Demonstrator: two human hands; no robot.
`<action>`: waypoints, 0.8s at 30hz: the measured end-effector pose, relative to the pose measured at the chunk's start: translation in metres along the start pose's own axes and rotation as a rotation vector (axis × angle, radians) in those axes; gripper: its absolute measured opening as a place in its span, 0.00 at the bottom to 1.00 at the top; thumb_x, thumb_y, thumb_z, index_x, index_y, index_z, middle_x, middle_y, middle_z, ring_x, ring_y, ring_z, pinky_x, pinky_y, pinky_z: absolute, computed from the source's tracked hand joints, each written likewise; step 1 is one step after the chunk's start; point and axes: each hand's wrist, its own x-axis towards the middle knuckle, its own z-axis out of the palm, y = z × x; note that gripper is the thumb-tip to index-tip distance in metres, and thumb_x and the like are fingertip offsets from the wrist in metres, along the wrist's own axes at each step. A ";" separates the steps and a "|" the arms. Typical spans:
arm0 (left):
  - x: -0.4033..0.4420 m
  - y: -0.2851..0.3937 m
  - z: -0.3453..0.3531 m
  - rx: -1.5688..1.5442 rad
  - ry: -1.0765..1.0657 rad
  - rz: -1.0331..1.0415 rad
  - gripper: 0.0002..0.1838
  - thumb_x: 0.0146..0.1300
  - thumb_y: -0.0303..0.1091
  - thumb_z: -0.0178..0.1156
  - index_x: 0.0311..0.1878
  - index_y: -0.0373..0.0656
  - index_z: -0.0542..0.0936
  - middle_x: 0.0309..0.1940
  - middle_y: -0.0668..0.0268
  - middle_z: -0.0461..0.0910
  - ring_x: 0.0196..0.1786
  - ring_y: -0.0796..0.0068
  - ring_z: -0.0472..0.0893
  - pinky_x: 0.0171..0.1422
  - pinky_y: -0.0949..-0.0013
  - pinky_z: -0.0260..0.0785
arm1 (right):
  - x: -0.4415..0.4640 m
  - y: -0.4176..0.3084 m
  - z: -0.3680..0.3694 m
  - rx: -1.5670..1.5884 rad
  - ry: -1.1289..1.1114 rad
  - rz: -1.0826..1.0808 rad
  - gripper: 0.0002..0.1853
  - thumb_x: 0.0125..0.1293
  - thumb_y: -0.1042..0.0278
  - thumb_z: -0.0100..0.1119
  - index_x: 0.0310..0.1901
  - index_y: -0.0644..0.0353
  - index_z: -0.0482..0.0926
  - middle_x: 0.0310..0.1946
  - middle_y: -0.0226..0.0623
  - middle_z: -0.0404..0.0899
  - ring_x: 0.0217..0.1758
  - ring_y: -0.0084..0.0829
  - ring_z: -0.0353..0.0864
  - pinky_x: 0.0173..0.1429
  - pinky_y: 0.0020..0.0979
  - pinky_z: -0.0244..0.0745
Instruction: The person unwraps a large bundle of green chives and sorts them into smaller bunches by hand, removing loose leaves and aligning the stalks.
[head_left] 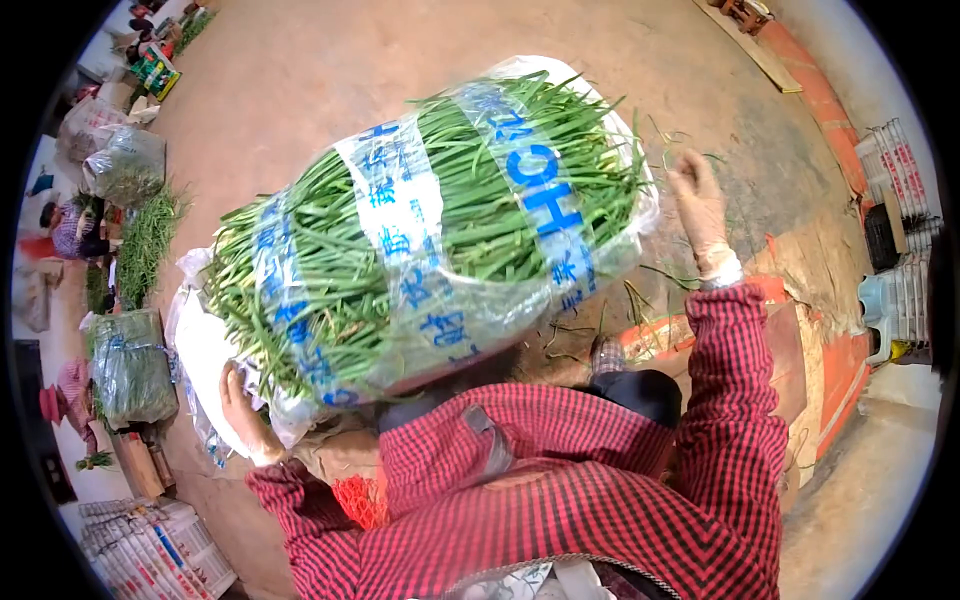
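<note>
A large bundle of long green stalks with leaves, which look like garlic chives, lies across the floor before me. Clear plastic bands with blue print cross it, and a white plastic bag shows under its ends. My left hand is at the near left end against the bag, fingers stretched out. Off the far right end, my right hand is raised apart from the bundle with its fingers curled together. Thin green strands show beside those fingertips; whether they are held or on the floor is unclear.
Red strings lie beside my left forearm. Stalk scraps litter the floor near my foot. Along the left, people sit by wrapped green bundles and loose greens. White crates stand lower left; stacked stools stand right.
</note>
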 end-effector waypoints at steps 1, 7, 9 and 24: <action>-0.006 0.003 -0.005 0.036 0.117 0.193 0.18 0.74 0.32 0.48 0.61 0.34 0.74 0.58 0.59 0.76 0.60 0.68 0.74 0.67 0.67 0.64 | -0.009 -0.024 -0.011 0.015 0.118 -0.107 0.17 0.68 0.67 0.59 0.55 0.63 0.76 0.45 0.34 0.81 0.48 0.26 0.78 0.53 0.29 0.74; -0.084 0.130 0.063 0.024 0.136 0.905 0.15 0.67 0.21 0.50 0.55 0.36 0.77 0.59 0.56 0.74 0.64 0.62 0.71 0.73 0.60 0.57 | -0.101 -0.155 0.020 -0.223 -0.072 -0.486 0.29 0.60 0.46 0.66 0.52 0.62 0.76 0.43 0.43 0.78 0.46 0.40 0.80 0.49 0.38 0.76; -0.094 0.160 0.117 -0.065 -0.057 0.954 0.13 0.68 0.24 0.52 0.53 0.39 0.79 0.60 0.57 0.75 0.66 0.62 0.70 0.72 0.59 0.60 | -0.103 -0.156 0.050 -0.581 -0.153 -0.524 0.35 0.56 0.41 0.65 0.55 0.61 0.67 0.49 0.45 0.71 0.55 0.41 0.74 0.50 0.41 0.77; -0.104 0.123 0.273 0.386 -0.181 1.149 0.24 0.66 0.39 0.56 0.63 0.41 0.73 0.59 0.57 0.76 0.64 0.58 0.72 0.75 0.52 0.52 | -0.042 -0.114 -0.033 -0.185 -0.044 -0.271 0.09 0.63 0.73 0.48 0.40 0.59 0.79 0.28 0.38 0.81 0.28 0.33 0.82 0.32 0.32 0.74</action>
